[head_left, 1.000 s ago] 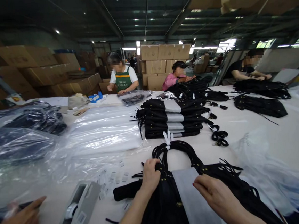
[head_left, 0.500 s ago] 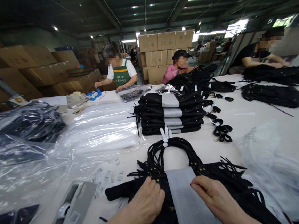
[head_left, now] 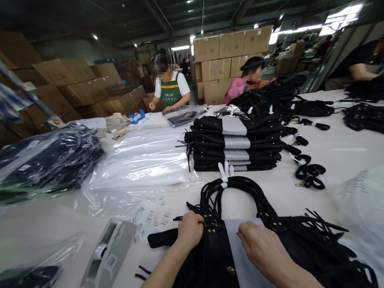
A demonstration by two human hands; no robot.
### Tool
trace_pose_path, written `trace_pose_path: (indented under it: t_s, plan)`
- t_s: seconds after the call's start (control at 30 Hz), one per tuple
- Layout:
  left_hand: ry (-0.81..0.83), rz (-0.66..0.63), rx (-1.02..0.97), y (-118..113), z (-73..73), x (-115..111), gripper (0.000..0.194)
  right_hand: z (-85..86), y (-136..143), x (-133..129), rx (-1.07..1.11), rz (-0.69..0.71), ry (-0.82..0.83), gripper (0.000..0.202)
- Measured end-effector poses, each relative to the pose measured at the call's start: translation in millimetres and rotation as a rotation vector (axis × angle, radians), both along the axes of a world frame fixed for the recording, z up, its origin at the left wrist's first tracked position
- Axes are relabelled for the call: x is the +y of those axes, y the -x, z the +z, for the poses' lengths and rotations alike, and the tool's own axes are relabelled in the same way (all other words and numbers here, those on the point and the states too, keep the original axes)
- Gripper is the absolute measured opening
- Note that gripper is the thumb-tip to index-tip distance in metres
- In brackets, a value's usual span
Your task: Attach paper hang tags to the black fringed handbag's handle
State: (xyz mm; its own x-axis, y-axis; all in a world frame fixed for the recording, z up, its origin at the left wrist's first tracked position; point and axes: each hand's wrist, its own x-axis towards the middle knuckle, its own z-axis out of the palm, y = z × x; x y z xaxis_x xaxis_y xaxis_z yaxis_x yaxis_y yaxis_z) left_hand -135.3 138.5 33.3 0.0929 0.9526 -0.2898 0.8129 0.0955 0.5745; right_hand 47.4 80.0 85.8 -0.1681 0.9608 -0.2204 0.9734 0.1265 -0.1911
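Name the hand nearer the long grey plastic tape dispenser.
Left: the left hand is right of the dispenser; the right hand, on the flat pale-grey strip, is farther right.

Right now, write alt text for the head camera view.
A person's left hand touches a black bag beside its looped handles; the right hand is at its pale middle strip. Beyond, on a pale table, lie stacked folded black bags and clear plastic, with co-workers opposite.

Brown carton stacks (head_left: 217, 72) on either side of a person (head_left: 182, 84) in a green apron (head_left: 171, 91)
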Motion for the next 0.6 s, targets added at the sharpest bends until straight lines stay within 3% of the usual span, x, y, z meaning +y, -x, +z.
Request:
trace_pose_path:
  t_s: [0.17,0.27,0.37,0.5,0.6]
  plan:
    - [-0.008,-0.027,-0.244,1,-1.3,-1,0.034,-1.8,9,8,0.007,0.019,-0.007,0.028]
    - [-0.071,-0.145,-0.344,4,0.7,-1,0.034,-5.6,20,15,0.094,-0.016,0.008,0.027]
    - [-0.135,-0.268,-0.105,5,0.1,0,0.028,-9.2,29,21,0.157,-0.044,0.050,0.026]
    - [-0.212,-0.309,0.106,8,5.0,-4,0.022,-6.7,27,20,0.161,-0.028,0.098,0.019]
    - [-0.313,-0.406,0.292,12,13.4,-10,0.021,-0.4,17,12,0.230,0.003,0.170,0.030]
